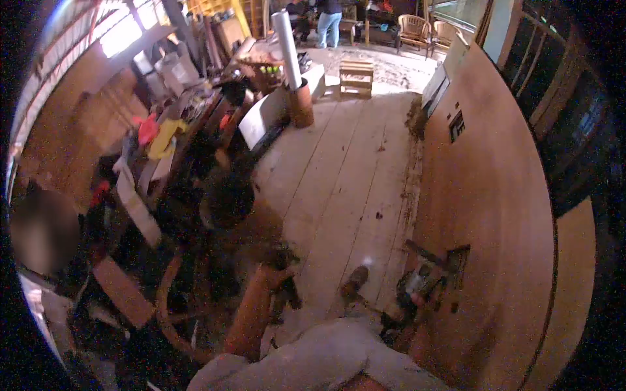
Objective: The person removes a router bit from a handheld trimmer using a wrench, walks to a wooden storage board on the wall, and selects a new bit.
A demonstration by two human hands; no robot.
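At lower centre my left forearm reaches forward, and my left hand point(277, 276) is beside dark shapes. Blur and shadow hide its fingers, so whether it grips anything cannot be made out. On the right, my right hand point(429, 301) is closed around a dark and grey power tool point(416, 281), its exact kind unclear. The tool is close against a large brown wooden panel point(499, 195), beside a rectangular cutout point(458, 260). Farther along the panel is a second cutout point(458, 126).
Pale floorboards point(332, 176) run forward beside the panel. Left are cluttered timber, a yellow cloth point(166, 138) and a seated-height person point(45, 234). Ahead stand an orange-brown cylinder point(301, 104) holding a grey tube point(287, 49), a wooden crate point(356, 78), chairs point(414, 31) and another person point(329, 26).
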